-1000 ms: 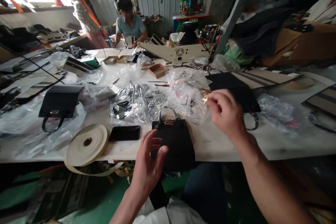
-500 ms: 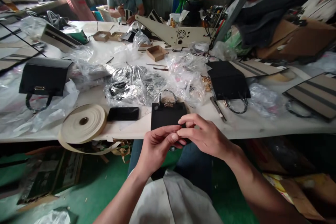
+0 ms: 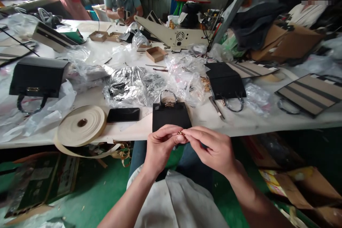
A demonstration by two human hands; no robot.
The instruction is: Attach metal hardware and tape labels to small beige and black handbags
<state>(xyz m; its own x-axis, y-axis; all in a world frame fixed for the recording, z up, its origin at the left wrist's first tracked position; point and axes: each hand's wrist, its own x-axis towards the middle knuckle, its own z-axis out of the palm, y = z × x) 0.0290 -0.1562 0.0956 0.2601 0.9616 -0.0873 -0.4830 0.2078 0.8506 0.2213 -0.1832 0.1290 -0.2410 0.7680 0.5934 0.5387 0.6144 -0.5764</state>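
Note:
Between the fingertips of my left hand [image 3: 161, 146] is a small gold-coloured metal fitting [image 3: 181, 133], too small to tell its exact kind. My right hand [image 3: 213, 148] is closed in a pinch at the right side of the same fitting. Just beyond both hands a small black handbag [image 3: 170, 114] lies on the table, its wrapped handle pointing away from me. The lower edge of the bag is hidden behind my hands.
A tape roll [image 3: 80, 126] and a phone [image 3: 123, 115] lie left of the bag. Plastic wrapping [image 3: 133, 82] spreads beyond it. More black handbags [image 3: 40, 76] lie at both sides, with a metal tool [image 3: 217, 108] at right. A co-worker [image 3: 123, 1] sits across the table.
My right fingers have come down and closed in on the fitting, which shows more clearly now. The whole view has shifted slightly.

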